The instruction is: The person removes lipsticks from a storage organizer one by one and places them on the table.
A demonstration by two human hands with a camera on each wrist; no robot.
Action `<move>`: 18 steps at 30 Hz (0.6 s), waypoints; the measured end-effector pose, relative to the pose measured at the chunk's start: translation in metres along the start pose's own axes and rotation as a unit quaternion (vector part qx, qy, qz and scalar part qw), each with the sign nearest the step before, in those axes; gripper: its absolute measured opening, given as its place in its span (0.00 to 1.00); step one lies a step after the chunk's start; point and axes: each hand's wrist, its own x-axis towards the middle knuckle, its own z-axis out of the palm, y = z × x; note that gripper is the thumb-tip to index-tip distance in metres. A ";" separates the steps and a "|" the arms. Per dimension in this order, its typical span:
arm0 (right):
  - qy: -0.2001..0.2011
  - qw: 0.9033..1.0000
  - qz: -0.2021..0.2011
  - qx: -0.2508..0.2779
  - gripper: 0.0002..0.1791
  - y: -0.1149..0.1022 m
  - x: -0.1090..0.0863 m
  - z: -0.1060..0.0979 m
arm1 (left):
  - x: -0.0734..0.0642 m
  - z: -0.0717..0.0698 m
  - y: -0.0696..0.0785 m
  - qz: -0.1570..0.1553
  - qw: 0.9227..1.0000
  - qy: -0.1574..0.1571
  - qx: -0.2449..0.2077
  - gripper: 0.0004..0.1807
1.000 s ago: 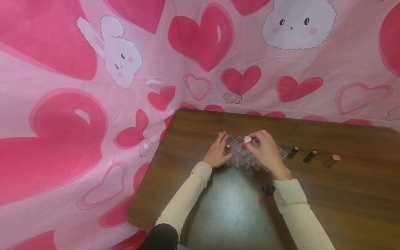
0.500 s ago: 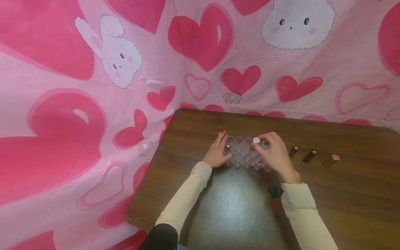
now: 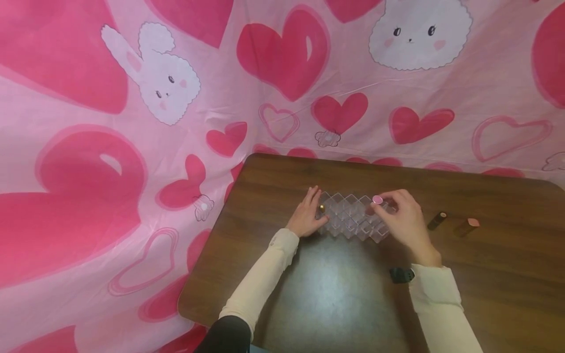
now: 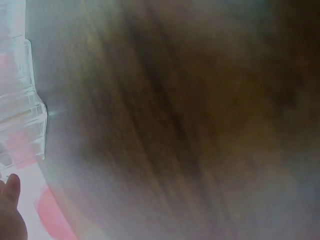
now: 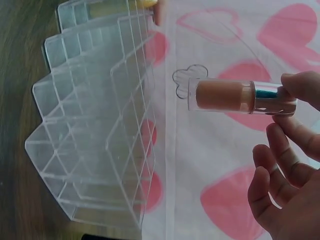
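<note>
A clear diamond-grid lipstick organizer [image 3: 350, 215] stands on the table, and shows close up as a clear plastic organizer [image 5: 90, 135] in the right wrist view. My left hand [image 3: 305, 215] rests at its left end with fingers extended; part of that hand [image 4: 10, 210] enters the left wrist view's corner. With thumb and fingertips my right hand [image 3: 408, 220] pinches a lipstick [image 3: 377, 200] above the organizer's right part. In the right wrist view the lipstick [image 5: 225, 96] has a clear tube, a nude-coloured inside and a shiny end. A gold-topped item [image 3: 322, 208] sits in a left compartment.
To the right on the brown wooden table [image 3: 326, 294] stand a black lipstick tube [image 3: 438, 220] and a brown tube with a pink top [image 3: 469, 226]. A pink heart-print cloth [image 3: 282, 122] hangs behind and at the left.
My right hand has moved right along the organizer with the lipstick, hiding the nearest black tube on the table. My left hand has stayed in place.
</note>
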 end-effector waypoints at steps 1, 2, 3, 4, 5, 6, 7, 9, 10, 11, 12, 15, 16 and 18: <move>0.003 1.000 -0.001 0.001 0.20 0.002 -0.001 -0.001 | 0.000 0.000 0.000 0.001 1.000 0.000 -0.001 0.45; 0.006 1.000 -0.002 0.003 0.19 0.003 -0.001 -0.003 | 0.000 0.000 0.000 0.001 1.000 0.000 0.000 0.45; 0.007 1.000 -0.001 0.003 0.19 0.004 -0.002 -0.004 | 0.000 0.000 0.000 0.002 1.000 0.000 0.000 0.45; 0.009 1.000 -0.001 0.002 0.19 0.005 -0.002 -0.005 | 0.000 0.000 0.000 0.003 1.000 0.001 0.000 0.45; 0.011 1.000 0.000 0.002 0.19 0.006 -0.003 -0.006 | 0.000 -0.001 0.000 0.004 1.000 0.002 -0.002 0.45; 0.012 1.000 0.002 -0.001 0.20 0.007 -0.003 -0.008 | 0.000 -0.001 0.000 0.006 1.000 0.005 -0.003 0.45; 0.011 1.000 0.005 -0.004 0.20 0.008 -0.004 -0.009 | 0.000 -0.001 0.000 0.006 1.000 0.005 -0.003 0.45; 0.015 1.000 0.009 -0.010 0.20 0.009 -0.006 -0.011 | 0.000 -0.001 0.001 0.007 1.000 0.005 -0.004 0.45; 0.017 1.000 0.011 -0.014 0.20 0.009 -0.006 -0.012 | 0.000 -0.001 0.001 0.007 1.000 0.005 -0.004 0.45; 0.019 1.000 0.013 -0.016 0.20 0.010 -0.007 -0.013 | 0.000 -0.001 0.001 0.006 1.000 0.004 -0.004 0.45; 0.022 0.999 0.015 -0.019 0.20 0.011 -0.008 -0.014 | 0.000 -0.001 0.001 0.006 1.000 0.004 -0.004 0.45; 0.031 0.999 0.017 -0.024 0.18 0.014 -0.010 -0.016 | 0.000 -0.001 0.001 0.003 1.000 0.001 -0.007 0.45; 0.036 0.999 0.018 -0.026 0.18 0.015 -0.011 -0.017 | 0.000 -0.001 0.001 0.001 1.000 0.000 -0.009 0.45; 0.046 0.998 0.019 -0.028 0.17 0.017 -0.012 -0.018 | -0.001 -0.001 0.001 0.000 1.000 -0.001 -0.012 0.45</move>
